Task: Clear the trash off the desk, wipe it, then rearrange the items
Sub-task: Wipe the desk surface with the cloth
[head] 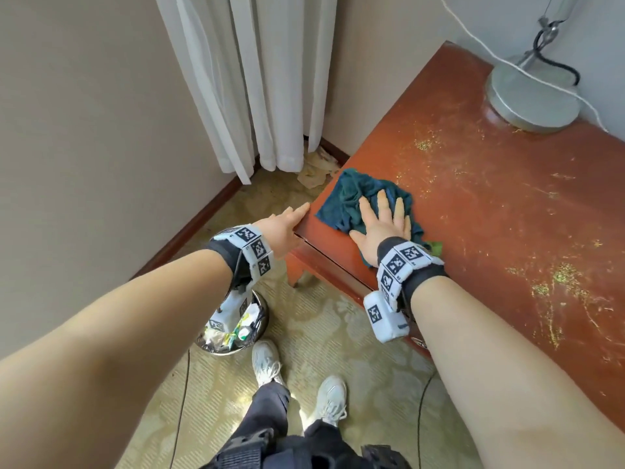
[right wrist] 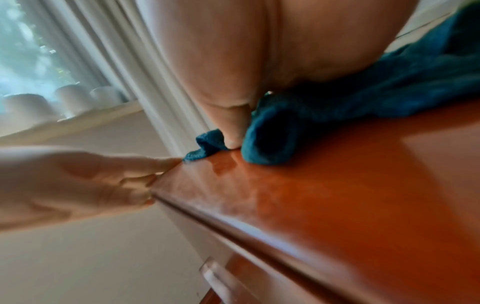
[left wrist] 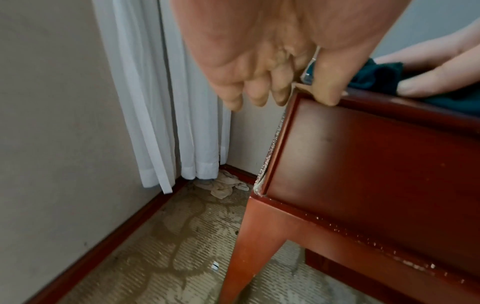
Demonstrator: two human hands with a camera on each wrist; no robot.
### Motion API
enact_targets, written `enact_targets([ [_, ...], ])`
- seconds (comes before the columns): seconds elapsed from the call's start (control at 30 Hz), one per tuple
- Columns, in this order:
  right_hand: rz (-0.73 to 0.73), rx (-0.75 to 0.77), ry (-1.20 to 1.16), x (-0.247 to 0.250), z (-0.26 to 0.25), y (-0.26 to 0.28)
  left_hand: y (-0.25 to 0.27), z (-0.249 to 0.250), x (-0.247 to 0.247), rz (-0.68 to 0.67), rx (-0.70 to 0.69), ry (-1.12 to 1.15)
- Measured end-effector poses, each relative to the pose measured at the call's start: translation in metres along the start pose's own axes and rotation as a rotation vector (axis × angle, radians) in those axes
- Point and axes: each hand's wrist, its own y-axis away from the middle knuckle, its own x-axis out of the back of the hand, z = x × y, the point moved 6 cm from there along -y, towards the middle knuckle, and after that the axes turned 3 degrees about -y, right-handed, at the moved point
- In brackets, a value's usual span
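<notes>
A crumpled teal cloth [head: 348,198] lies on the near left corner of the red-brown wooden desk [head: 490,204]. My right hand [head: 375,214] presses flat on the cloth with straight, spread fingers; the right wrist view shows the palm [right wrist: 233,82] on the cloth [right wrist: 363,92]. My left hand [head: 291,221] is cupped against the desk's left edge and holds nothing. In the left wrist view its thumb [left wrist: 327,90] touches the desk corner [left wrist: 363,164] while the other fingers hang loosely curled beside it. Yellowish crumbs [head: 561,279] are scattered over the desktop.
A round metal lamp base [head: 531,99] with a white cable [head: 507,66] stands at the desk's back right. A metal bin [head: 233,330] holding trash sits on the carpet under my left wrist. Crumpled paper [head: 318,167] lies in the corner below the white curtain [head: 257,79].
</notes>
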Motion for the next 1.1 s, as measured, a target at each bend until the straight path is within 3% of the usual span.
enact_targets([
  [0.17, 0.054, 0.356, -0.018, 0.003, -0.068, 0.012, 0.000, -0.049, 0.017, 0.102, 0.079, 0.067],
  [0.27, -0.047, 0.425, 0.001, 0.005, -0.071, 0.024, 0.002, -0.059, 0.031, 0.098, 0.096, 0.078],
  [0.33, -0.093, 0.333, -0.051, 0.020, -0.047, 0.023, 0.001, -0.050, 0.039, 0.116, 0.039, 0.047],
  [0.4, 0.050, 0.150, -0.172, 0.049, -0.006, 0.022, -0.003, -0.029, 0.044, 0.134, -0.087, -0.019],
  [0.47, 0.245, -0.104, -0.260, 0.073, 0.046, 0.025, -0.005, -0.002, 0.042, 0.128, -0.204, -0.162],
  [0.5, 0.273, -0.244, -0.282, 0.076, 0.070, 0.026, -0.006, 0.012, 0.037, 0.109, -0.260, -0.248],
  [0.57, 0.169, -0.452, -0.279, 0.064, 0.100, 0.023, -0.011, 0.034, 0.022, 0.046, -0.348, -0.399],
  [0.63, 0.078, -0.501, -0.221, 0.051, 0.107, 0.011, -0.017, 0.043, 0.008, 0.020, -0.369, -0.488],
  [0.77, 0.107, -0.318, -0.158, 0.054, 0.072, -0.034, -0.024, 0.041, -0.001, 0.059, -0.351, -0.571],
  [0.97, 0.078, 0.295, -0.056, 0.058, -0.032, -0.079, -0.024, 0.042, -0.001, 0.071, -0.295, -0.672],
  [1.1, 0.026, 0.448, -0.055, 0.069, -0.046, -0.094, -0.024, 0.045, -0.001, 0.039, -0.263, -0.718],
])
